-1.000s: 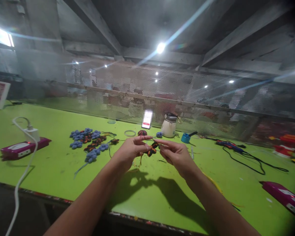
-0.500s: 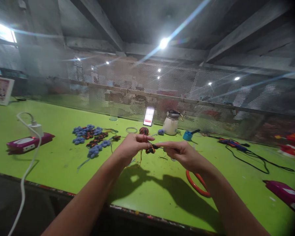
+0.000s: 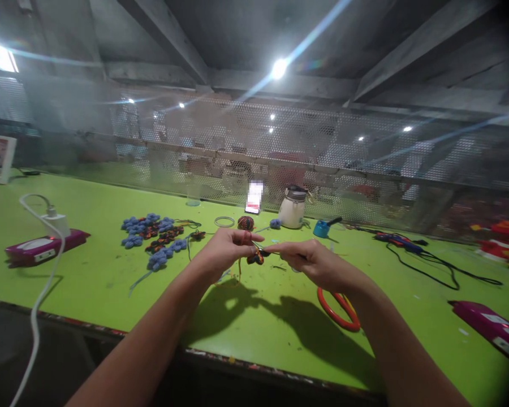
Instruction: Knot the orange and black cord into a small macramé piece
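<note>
My left hand [image 3: 224, 249] pinches a small dark and orange crochet piece [image 3: 255, 259] above the middle of the table, with loose yarn ends [image 3: 240, 271] hanging below it. A strand of yarn appears to run over its fingers. My right hand [image 3: 311, 260] is closed on a thin crochet hook [image 3: 274, 252], mostly hidden by the fingers, whose tip meets the piece. Just behind the hands lies a dark red multicoloured yarn ball [image 3: 245, 223]. Blue crochet flowers [image 3: 163, 258] and dark orange ones [image 3: 155, 244] lie in a group to the left.
On the green table [image 3: 110, 271] stand a phone [image 3: 254, 198], a white jar [image 3: 292, 212] and a blue pot [image 3: 321, 228]. A red ring [image 3: 337, 316] lies under my right forearm. Purple power strips [image 3: 46, 249] sit at both sides; a glue gun [image 3: 401, 243] with cable lies right.
The view has shifted slightly, so everything appears a little further left and up. Both hands keep their hold on the crochet piece and hook, with only small finger movement.
</note>
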Motion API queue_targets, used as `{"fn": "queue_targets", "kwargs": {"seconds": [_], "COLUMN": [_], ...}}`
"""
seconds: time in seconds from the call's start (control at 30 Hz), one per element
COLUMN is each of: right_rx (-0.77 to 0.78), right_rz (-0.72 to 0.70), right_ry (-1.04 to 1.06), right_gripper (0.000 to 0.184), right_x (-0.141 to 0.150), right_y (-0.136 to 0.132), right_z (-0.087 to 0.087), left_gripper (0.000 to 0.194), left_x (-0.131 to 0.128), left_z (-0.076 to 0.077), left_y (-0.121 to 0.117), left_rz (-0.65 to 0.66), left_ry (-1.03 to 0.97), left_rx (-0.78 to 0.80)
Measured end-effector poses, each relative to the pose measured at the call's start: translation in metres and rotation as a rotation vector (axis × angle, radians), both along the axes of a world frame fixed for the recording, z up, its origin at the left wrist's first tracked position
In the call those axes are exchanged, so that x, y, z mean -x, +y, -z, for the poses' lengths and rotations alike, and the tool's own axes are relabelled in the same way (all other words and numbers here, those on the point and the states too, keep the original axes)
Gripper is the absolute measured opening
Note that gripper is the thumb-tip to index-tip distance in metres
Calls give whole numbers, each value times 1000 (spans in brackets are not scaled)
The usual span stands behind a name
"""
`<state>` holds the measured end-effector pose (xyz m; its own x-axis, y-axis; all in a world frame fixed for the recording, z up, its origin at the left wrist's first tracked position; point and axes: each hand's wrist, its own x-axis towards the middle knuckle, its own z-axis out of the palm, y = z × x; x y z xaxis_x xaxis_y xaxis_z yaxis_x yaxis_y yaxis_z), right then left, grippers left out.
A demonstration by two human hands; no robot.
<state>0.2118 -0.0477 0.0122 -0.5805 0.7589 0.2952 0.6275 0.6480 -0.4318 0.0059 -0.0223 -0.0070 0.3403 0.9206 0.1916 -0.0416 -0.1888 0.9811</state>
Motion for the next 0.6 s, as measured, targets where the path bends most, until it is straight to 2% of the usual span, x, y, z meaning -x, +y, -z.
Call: {"fn": "queue_targets", "kwargs": {"seconds": [0.17, 0.27, 0.6], "right_rx": [13, 38, 107], "right_rz": [9, 16, 34], "right_ry": [-4, 50, 169], "right_gripper": [40, 40, 36], "right_x": [0, 2, 2], "right_y": [0, 0, 6], "right_z": [-1, 0, 8], "left_gripper": [26, 28, 54], "left_x": [2, 2, 3], "left_z": [-2, 0, 3], "left_y": [-1, 1, 4], "left_rz": [-11, 39, 105], "left_ry": [16, -21, -123], "left_rx": [23, 0, 22]}}
